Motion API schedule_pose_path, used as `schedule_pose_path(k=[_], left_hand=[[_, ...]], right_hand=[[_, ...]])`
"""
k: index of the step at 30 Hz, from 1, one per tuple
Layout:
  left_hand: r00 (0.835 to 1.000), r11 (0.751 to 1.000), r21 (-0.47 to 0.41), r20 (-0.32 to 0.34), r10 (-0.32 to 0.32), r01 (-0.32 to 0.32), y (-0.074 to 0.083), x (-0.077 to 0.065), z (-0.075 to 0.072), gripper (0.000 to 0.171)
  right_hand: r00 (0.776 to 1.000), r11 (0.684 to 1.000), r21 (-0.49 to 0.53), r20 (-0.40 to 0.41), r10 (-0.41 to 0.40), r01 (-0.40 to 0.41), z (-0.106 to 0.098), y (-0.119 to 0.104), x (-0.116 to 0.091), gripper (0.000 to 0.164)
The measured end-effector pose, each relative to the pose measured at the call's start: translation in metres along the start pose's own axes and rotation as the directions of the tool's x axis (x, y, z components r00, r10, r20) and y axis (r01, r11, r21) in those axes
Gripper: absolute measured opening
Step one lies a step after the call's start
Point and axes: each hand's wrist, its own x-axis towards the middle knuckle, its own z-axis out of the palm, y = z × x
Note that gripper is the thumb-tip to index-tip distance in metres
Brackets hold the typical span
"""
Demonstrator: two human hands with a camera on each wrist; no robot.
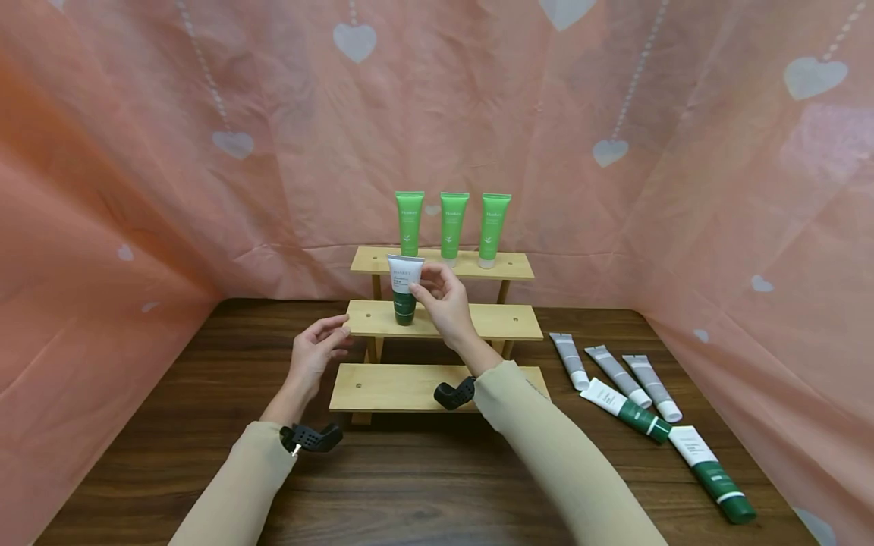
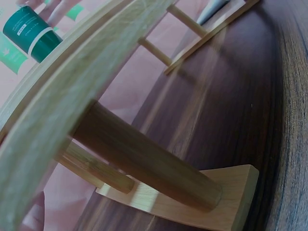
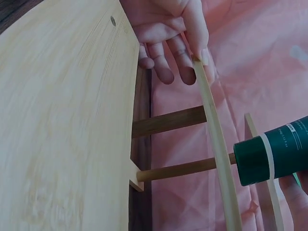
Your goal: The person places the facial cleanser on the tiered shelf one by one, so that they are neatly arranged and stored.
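My right hand (image 1: 445, 303) pinches a white-and-dark-green cosmetic tube (image 1: 405, 277) between thumb and fingers. The tube is upright, its dark green cap (image 3: 252, 161) down and close over the left half of the middle wooden shelf (image 1: 464, 320). At that shelf's left end, my left hand (image 1: 316, 350) has its fingertips at the corner, the other fingers loosely extended beside it. In the left wrist view the shelf's edge and a wooden leg (image 2: 149, 159) fill the near part. Three bright green tubes, among them the middle one (image 1: 452, 226), stand in a row on the top shelf (image 1: 375, 259).
The bottom shelf (image 1: 389, 387) of the three-tier rack is nearest me. Right of the rack, three grey tubes (image 1: 617, 377) and two white-and-green tubes (image 1: 713, 474) lie on the dark wood table (image 1: 205, 455). A pink curtain (image 1: 293, 152) with hearts encloses the back and sides.
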Motion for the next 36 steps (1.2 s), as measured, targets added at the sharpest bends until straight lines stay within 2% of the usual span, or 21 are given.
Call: schedule_pose_path(k=[5,8,24,36], left_hand=[[1.0,1.0,-0.002,0.006,0.008,-0.008,0.0,0.0,0.001,0.044],[1.0,1.0,-0.007,0.002,0.01,-0.01,0.0,0.001,0.002,0.043],[1.0,1.0,-0.018,-0.006,0.022,-0.022,-0.002,0.002,0.008,0.038],[1.0,1.0,-0.02,0.002,0.011,-0.011,-0.003,0.005,0.01,0.04]], right_hand=[[1.0,0.999,0.032,-0.006,0.013,-0.013,-0.005,0.02,0.008,0.029],[1.0,0.999,0.037,-0.018,0.016,-0.016,-0.005,0.024,0.009,0.029],[0.998,0.998,0.049,-0.039,0.042,-0.04,-0.005,0.025,0.009,0.029],[0.993,0.993,0.024,0.001,0.119,-0.119,-0.009,0.021,0.012,0.03]])
